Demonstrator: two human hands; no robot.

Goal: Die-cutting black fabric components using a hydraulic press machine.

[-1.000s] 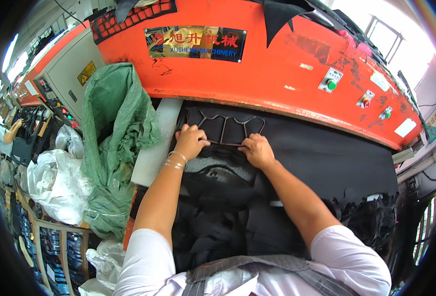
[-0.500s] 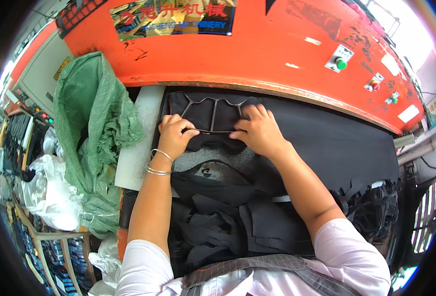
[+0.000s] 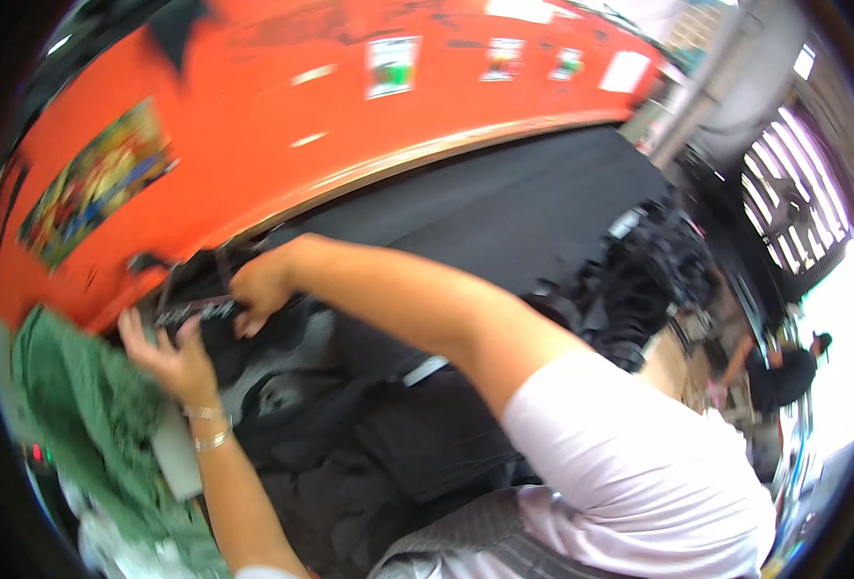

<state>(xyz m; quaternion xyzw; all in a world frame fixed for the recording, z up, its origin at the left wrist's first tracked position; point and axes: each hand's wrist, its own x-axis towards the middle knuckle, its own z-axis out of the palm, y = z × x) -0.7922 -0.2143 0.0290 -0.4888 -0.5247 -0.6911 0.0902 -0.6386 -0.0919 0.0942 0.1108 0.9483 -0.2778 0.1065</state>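
Observation:
A thin metal cutting die (image 3: 193,309), a frame with cross bars, stands on black sheet material at the far left of the machine bed, under the red beam. My right hand (image 3: 265,288) reaches across to it, fingers curled around its right end. At the die's other end is my left hand (image 3: 171,362), bangles on the wrist, its fingers spread and its thumb close to the near edge. Whether the thumb touches the die is blurred. Below my hands lie black cut pieces (image 3: 388,444) and a worn grey patch (image 3: 277,391) of the bed.
The red machine beam (image 3: 253,125) spans the far side, carrying buttons. A green woven sack (image 3: 79,396) hangs at the left. Black sheet (image 3: 504,193) extends rightward to a heap of black scraps (image 3: 649,280). Another person (image 3: 782,378) is far off at the right.
The view has swung right, so the machine appears tilted and my hands sit further left. My left hand's fingers have opened out from the die's edge. My right hand remains at its right end.

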